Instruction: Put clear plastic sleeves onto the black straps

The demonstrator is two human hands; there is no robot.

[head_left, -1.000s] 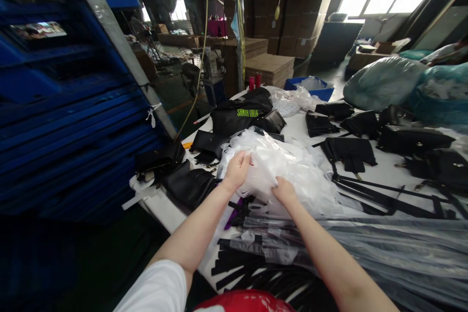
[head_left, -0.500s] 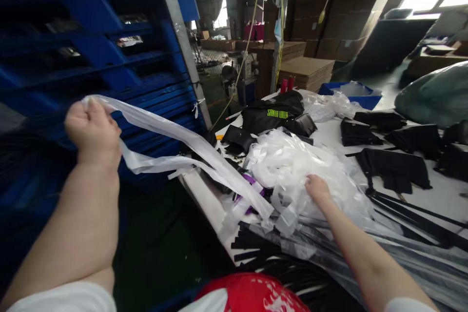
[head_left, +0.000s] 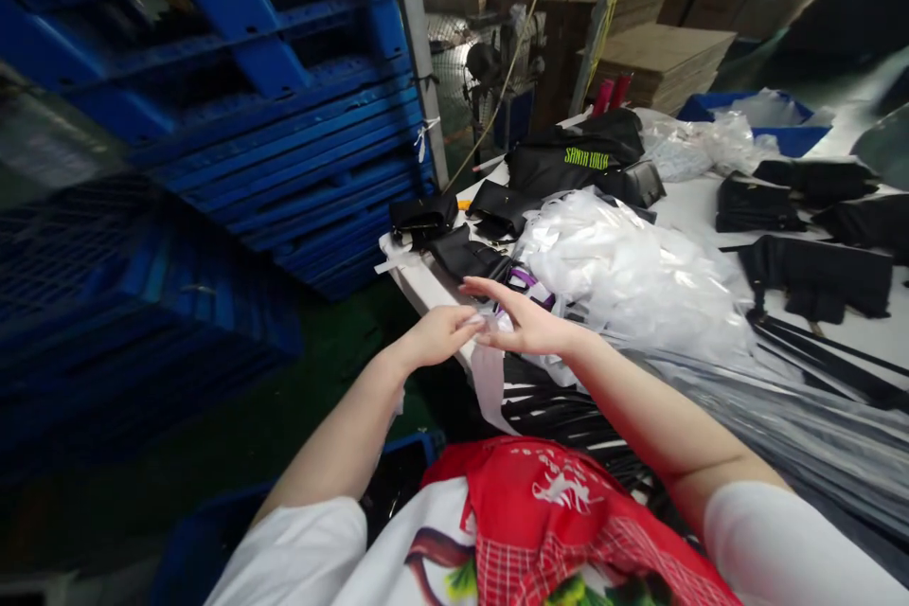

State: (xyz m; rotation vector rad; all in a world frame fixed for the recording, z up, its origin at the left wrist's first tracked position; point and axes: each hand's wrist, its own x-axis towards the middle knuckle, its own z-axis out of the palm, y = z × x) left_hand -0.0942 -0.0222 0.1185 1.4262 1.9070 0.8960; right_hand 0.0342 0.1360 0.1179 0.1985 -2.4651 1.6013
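A clear plastic bag [head_left: 490, 379] is pinched by the left hand [head_left: 435, 337] at the desk [head_left: 420, 278] edge; the right hand [head_left: 531, 324] is held flat against it, beside a heap of clear bags [head_left: 625, 265].

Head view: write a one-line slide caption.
Left hand and right hand meet on a white plastic bag at the table edge beside a bag heap.

The person wears a white T-shirt [head_left: 454, 540] with short sleeves, the left sleeve [head_left: 298, 554] near left and the right sleeve [head_left: 788, 544] near right. On the chest is a red panel [head_left: 561, 492] with a white figure, red-and-white check below, and a dark red curl beside it. The left hand [head_left: 436, 333] and right hand [head_left: 529, 324] are bare.
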